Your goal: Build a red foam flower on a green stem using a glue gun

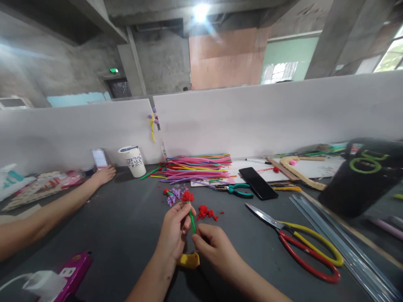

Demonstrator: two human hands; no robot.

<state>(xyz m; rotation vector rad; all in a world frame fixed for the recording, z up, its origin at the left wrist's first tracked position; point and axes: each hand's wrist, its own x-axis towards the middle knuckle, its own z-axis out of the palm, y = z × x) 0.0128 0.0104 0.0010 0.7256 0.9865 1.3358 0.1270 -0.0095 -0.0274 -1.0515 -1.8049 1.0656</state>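
Note:
Between my hands is a small flower with a fluffy red head (188, 196) and a green pipe-cleaner stem (192, 220). My left hand (178, 220) pinches the stem just under the red head. Lower down, my right hand (210, 241) closes its thumb and fingers on the stem's bottom end. Red fluffy pieces (207, 212) lie on the table just beyond my right hand. Purple pieces (174, 195) lie in a small cluster past my left hand. A yellow object (189, 260) sits below the hands, partly hidden by my left wrist.
Bundled colourful pipe cleaners (198, 167) lie at the back, near pliers (236, 190) and a black phone (258, 183). Large scissors (299, 239) and clear rods (340, 243) are on the right. At left are a white cup (132, 161), another person's arm (63, 203) and a purple power strip (74, 272).

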